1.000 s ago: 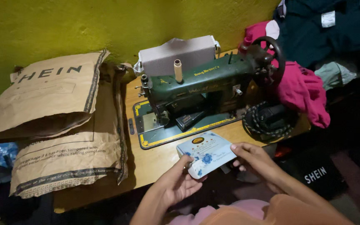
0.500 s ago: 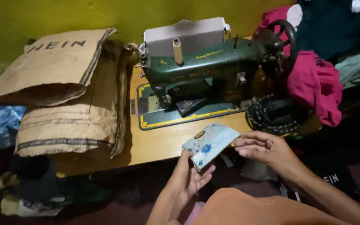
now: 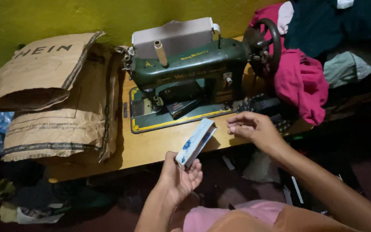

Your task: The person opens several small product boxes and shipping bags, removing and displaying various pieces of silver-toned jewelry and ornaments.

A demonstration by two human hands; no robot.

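My left hand [image 3: 177,177] holds a small flat white box with blue flowers [image 3: 195,142], tilted on edge above the front of the wooden table [image 3: 151,146]. Just to the right of the box hovers my right hand [image 3: 254,128], fingers bunched, not touching it and holding nothing that I can see. Behind both hands a dark green sewing machine [image 3: 185,68] stands on the table, its black handwheel [image 3: 263,41] at the right end.
Two brown paper mailer bags [image 3: 56,99] lie stacked on the left of the table. A pink garment [image 3: 299,83] and dark clothes [image 3: 340,25] pile up at the right. A grey cardboard box [image 3: 172,36] stands behind the machine against the yellow-green wall.
The box has turned from face-up to edge-on in my left hand. My right hand has let go of it and drawn away to the right.
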